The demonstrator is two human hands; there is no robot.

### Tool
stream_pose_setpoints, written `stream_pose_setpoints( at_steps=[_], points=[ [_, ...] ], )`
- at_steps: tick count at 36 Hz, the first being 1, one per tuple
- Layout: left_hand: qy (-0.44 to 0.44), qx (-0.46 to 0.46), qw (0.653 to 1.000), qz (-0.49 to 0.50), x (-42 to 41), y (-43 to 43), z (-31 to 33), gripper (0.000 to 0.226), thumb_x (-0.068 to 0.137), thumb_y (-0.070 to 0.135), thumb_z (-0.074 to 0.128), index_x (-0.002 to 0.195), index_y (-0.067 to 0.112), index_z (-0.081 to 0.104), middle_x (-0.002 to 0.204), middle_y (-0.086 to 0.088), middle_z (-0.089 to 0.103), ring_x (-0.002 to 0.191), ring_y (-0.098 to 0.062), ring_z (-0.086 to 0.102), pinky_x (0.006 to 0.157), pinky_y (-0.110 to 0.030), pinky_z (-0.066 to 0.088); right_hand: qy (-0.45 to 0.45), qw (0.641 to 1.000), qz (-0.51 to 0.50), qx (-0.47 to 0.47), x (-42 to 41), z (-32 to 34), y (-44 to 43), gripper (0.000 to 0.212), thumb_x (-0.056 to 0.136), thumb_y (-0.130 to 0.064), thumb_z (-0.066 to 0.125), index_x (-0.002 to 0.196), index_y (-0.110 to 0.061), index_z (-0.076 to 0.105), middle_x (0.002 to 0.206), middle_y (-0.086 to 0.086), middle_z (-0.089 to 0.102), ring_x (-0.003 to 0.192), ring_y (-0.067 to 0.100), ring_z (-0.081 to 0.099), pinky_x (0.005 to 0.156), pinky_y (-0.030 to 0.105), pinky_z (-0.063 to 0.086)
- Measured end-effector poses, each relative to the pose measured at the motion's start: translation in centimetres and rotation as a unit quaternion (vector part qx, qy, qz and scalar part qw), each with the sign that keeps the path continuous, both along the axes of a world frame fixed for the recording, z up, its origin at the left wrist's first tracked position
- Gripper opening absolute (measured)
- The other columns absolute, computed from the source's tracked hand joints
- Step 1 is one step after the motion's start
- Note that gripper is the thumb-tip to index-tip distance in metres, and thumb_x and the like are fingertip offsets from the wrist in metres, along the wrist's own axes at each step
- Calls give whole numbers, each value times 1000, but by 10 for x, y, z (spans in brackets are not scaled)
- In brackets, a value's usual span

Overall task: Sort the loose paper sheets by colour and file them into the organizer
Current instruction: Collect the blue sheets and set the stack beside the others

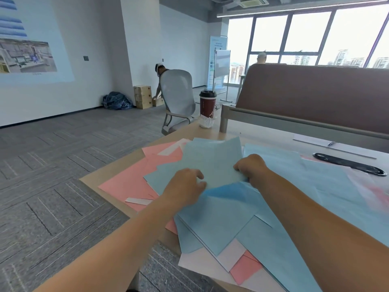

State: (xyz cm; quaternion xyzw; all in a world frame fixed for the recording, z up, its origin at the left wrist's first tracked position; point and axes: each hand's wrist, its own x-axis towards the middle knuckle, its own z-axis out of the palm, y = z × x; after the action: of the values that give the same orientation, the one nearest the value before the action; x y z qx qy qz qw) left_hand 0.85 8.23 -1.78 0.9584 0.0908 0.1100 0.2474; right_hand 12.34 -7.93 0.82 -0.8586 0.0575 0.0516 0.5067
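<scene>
Loose sheets lie spread over the wooden table (109, 169). Several blue sheets (227, 218) overlap in the middle and to the right, pink sheets (128, 180) lie at the left, and white sheets (202, 264) poke out near the front edge. One light blue sheet (212, 157) is lifted and bowed above the pile. My left hand (185, 189) pinches its near left edge. My right hand (251, 166) grips its right side with curled fingers. No organizer is in view.
A dark red cup (208, 106) with a black lid stands at the table's far end. A brown divider panel (311, 95) runs along the right. A black cable slot (349, 164) and a pen (331, 143) lie at far right. A grey chair (179, 100) stands beyond the table.
</scene>
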Motion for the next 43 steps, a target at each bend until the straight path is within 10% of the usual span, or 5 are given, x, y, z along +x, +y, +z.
stream_pose_setpoints(
  at_steps=[20,30,43],
  points=[
    [93,11,992,81,-42,21,3,28,89,25,54,106,6,65,118,-12,63,108,-29,58,88,-32,46,-76,919,194,-334,-51,11,-16,31,90,-22,57,116,-6,62,118,10,63,100,25,59,78,27,42],
    [72,16,994,86,-43,23,1,28,87,24,51,105,7,66,116,-14,61,103,-31,57,80,-31,45,-60,931,156,-324,-49,11,-5,23,83,-25,72,76,-11,55,86,5,56,89,24,60,75,30,48],
    [46,-9,995,93,-31,0,14,33,90,27,50,116,9,58,125,-14,55,114,-31,52,93,-35,44,-36,987,110,-109,-47,15,-49,20,84,-9,64,99,3,72,104,22,69,97,36,66,86,45,55]
  ],
)
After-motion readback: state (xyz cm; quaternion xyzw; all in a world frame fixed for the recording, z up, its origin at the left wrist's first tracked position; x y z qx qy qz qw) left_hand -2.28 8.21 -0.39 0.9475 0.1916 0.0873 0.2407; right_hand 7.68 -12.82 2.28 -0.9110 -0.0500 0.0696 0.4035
